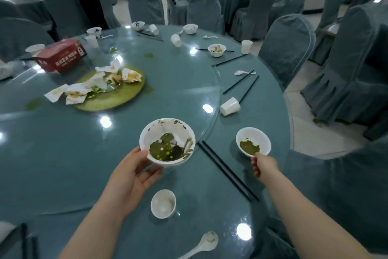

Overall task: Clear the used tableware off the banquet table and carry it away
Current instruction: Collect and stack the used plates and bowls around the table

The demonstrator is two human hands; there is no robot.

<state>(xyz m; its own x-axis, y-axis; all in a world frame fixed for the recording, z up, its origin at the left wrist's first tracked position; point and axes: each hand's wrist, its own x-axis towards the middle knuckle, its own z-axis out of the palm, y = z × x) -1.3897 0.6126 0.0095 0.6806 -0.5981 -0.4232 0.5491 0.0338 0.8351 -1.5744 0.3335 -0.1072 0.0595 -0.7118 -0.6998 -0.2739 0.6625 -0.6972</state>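
My left hand [134, 171] holds a white bowl [167, 142] with green food remains above the round banquet table [63, 153]; a second rim shows under it, so it looks stacked. My right hand [263, 166] pinches the near rim of a smaller white bowl [253, 141] with green residue, near the table's right edge. Black chopsticks [227, 171] lie between the two bowls. A small empty white cup [163, 203] stands near me, with a white spoon [204, 245] in front of it.
A tipped paper cup [230, 106], more chopsticks [239, 81], spoons, cups and dirty bowls [216, 50] ring the far edge. Crumpled napkins lie on a green plate [117, 94] beside a red box [60, 55]. Covered chairs [286, 48] surround the table.
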